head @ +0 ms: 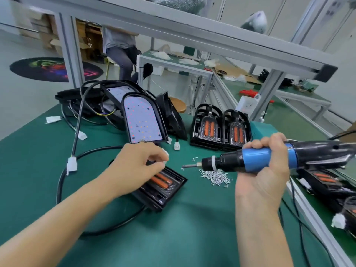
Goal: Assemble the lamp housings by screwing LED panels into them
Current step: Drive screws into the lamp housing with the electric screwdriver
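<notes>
your left hand (pixel 134 162) rests curled on the open lamp housing (pixel 163 191) lying under it on the table (pixel 192 228); whether it pinches anything, you cannot tell. your right hand (pixel 265 166) grips the electric screwdriver (pixel 250 160). steady the housing, then load a screw from the screw pile (pixel 213 175) just under the bit.
</notes>
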Motion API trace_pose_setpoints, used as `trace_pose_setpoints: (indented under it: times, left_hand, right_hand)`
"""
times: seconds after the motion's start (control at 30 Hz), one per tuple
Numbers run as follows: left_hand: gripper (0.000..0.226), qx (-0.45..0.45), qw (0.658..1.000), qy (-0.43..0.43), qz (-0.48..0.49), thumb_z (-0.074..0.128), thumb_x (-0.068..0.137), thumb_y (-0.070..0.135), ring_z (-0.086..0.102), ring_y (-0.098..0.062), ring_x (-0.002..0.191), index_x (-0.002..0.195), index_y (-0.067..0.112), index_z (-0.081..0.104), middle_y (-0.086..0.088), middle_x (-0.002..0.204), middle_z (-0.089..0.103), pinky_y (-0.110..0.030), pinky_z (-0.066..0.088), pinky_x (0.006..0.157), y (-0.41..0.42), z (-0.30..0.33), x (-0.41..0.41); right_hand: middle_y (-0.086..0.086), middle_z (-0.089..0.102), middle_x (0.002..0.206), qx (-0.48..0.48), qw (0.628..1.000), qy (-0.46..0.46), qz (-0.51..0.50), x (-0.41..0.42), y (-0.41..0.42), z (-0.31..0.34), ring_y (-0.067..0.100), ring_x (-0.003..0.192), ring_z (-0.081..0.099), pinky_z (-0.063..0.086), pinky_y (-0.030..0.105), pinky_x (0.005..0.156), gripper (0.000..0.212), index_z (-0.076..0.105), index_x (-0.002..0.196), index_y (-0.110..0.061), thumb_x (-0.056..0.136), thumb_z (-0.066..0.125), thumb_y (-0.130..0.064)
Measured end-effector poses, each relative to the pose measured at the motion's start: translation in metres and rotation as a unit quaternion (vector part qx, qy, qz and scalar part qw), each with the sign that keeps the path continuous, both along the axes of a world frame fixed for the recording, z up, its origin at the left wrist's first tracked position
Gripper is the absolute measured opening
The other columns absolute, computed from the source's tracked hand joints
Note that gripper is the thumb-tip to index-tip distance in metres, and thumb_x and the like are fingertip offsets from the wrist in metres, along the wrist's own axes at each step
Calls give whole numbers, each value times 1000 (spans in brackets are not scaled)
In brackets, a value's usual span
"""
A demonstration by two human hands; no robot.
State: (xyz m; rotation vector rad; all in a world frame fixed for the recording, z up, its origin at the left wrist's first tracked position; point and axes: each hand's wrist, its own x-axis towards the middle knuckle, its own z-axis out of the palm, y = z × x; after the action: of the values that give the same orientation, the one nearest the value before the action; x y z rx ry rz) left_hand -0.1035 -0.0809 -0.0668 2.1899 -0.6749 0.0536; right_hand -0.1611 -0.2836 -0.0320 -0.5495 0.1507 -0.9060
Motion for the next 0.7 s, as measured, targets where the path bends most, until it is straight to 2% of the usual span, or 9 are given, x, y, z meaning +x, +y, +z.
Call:
trace_pose_setpoints:
  times: [0.07, 0.13, 0.23, 0.37, 0.47, 0.53, 0.63, 0.7]
  left_hand:
    - [14, -7, 1000, 7, 2, 71, 80, 15, 58, -2, 82, 91, 23, 71, 16, 82, 65, -6, 39, 77, 0, -5, -2]
    - [25, 17, 1000, 7, -1, 75, 75, 28, 56, -8, 86, 99, 24, 70, 13, 87, 64, -21, 43, 88, -6, -6, 2]
    - [40, 73, 997, -15, -6, 74, 75, 38, 55, -9, 92, 112, 26, 65, 15, 93, 60, -33, 39, 96, -20, -6, 12]
    - [36, 136, 989, -50, -16, 68, 80, 45, 52, -9, 94, 112, 30, 66, 14, 92, 59, -31, 35, 90, -42, -7, 27]
    - [31, 160, 984, -72, -33, 66, 81, 48, 46, -9, 87, 108, 33, 68, 14, 84, 55, -30, 26, 81, -61, -6, 36]
    - [31, 171, 981, -83, -46, 68, 80, 48, 42, -9, 85, 106, 32, 70, 15, 82, 53, -30, 24, 80, -74, -6, 41]
    - [25, 190, 975, -95, -70, 69, 79, 45, 52, -10, 88, 100, 31, 72, 14, 84, 61, -31, 27, 84, -93, -8, 48]
    - [16, 201, 970, -101, -91, 69, 81, 41, 56, -11, 86, 93, 30, 74, 15, 77, 61, -31, 25, 81, -104, -11, 52]
  right_hand:
    - [-3, 47, 69, -20, 1000, -1, 14, 2, 10, 1, 8, 54, 47, 46, 20, 61, 19, 53, 83, -19, 90, 57, -1]
    - [-3, 49, 70, -37, 999, 7, 8, 9, 17, 1, 8, 53, 49, 47, 20, 60, 20, 55, 83, -19, 83, 63, -2]
    - [-4, 51, 66, -61, 998, -5, 8, 13, 20, 6, 9, 53, 50, 47, 21, 59, 19, 56, 84, -19, 73, 65, -6]
    - [-6, 52, 59, -92, 995, -4, -32, 13, 13, 7, 8, 53, 50, 47, 21, 60, 17, 55, 86, -18, 75, 63, -6]
    - [-7, 52, 58, -106, 992, -5, -64, 11, 3, 5, 8, 53, 51, 47, 22, 61, 17, 55, 87, -17, 76, 63, -5]
    - [-8, 53, 55, -122, 989, 2, -85, 10, -6, 1, 8, 52, 52, 48, 22, 62, 16, 54, 89, -16, 82, 60, -4]
    - [-9, 54, 55, -125, 986, 14, -110, 9, -19, -7, 8, 54, 52, 48, 22, 62, 16, 54, 91, -17, 80, 62, -7]
    - [-9, 55, 56, -123, 985, 19, -119, 9, -29, -13, 8, 54, 53, 48, 21, 62, 18, 55, 93, -17, 80, 63, -7]
